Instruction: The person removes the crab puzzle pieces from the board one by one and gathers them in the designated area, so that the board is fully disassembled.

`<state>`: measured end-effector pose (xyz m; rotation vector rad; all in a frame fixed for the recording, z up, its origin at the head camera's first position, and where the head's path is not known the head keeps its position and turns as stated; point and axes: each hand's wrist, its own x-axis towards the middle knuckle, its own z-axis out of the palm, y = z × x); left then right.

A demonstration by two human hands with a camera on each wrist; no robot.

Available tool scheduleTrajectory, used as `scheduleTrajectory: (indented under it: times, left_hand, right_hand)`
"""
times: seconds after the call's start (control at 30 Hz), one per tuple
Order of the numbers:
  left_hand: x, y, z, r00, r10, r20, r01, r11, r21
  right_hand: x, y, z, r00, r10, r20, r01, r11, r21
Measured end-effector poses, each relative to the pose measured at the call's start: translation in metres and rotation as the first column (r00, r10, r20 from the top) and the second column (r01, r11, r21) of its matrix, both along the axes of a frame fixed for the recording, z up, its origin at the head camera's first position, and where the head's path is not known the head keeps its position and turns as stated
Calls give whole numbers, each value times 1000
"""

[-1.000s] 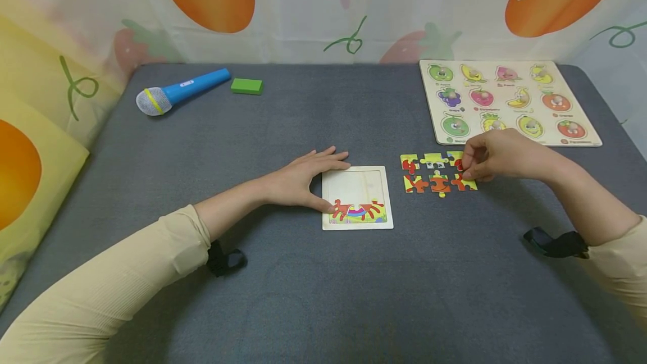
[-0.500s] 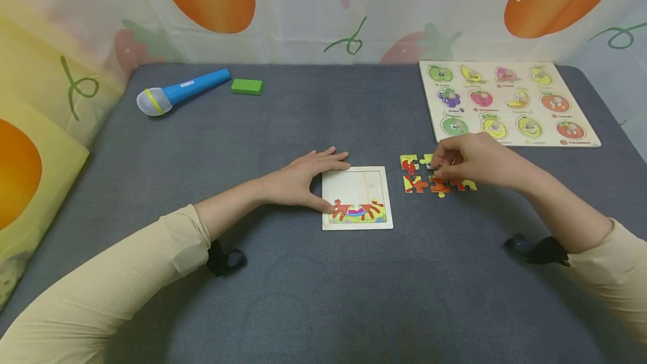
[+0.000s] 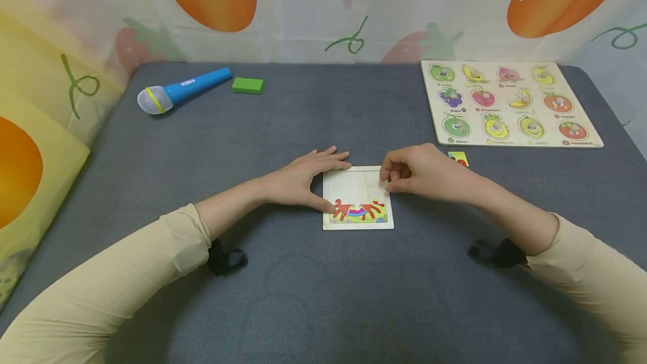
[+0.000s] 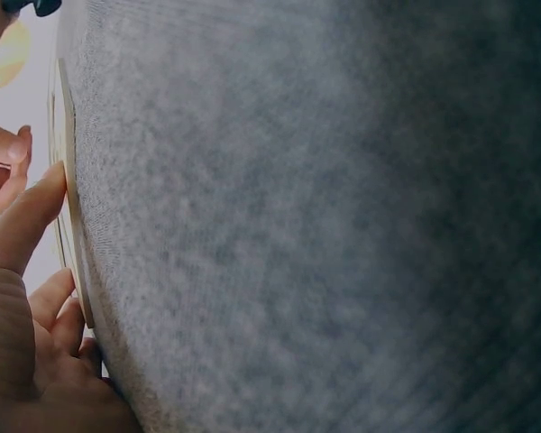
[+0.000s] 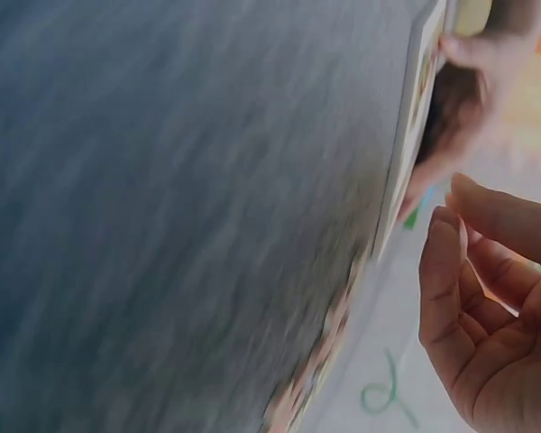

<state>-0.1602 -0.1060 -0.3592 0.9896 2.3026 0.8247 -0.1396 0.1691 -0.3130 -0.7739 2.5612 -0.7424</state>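
Head view: puzzle board [image 3: 350, 185] against left hand [image 3: 299, 180]

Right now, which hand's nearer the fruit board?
Right. The right hand is just in front of the fruit board's near left corner. The left hand is farther left, at the square tray's left edge.

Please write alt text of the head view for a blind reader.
A person's left hand touches a square, partly filled puzzle tray; the curled right hand is at its right edge. A microphone, green block and fruit board lie behind on the grey table.
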Motion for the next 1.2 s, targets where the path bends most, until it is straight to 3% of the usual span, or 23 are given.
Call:
scheduleTrajectory:
  times: [0.47, 0.8, 1.2]
  left_hand:
    - [0, -1, -1, 1000, -1, 4, 1, 1000, 18]
    - [0, -1, -1, 1000, -12, 1, 12, 999, 36]
    - [0, -1, -1, 1000, -13, -3, 13, 999, 37]
  right_hand:
    - [14, -42, -4, 994, 100, 45, -97, 993, -64]
    - [21, -59, -12, 989, 146, -33, -147, 988, -44]
    - [19, -62, -21, 986, 156, -53, -157, 988, -14]
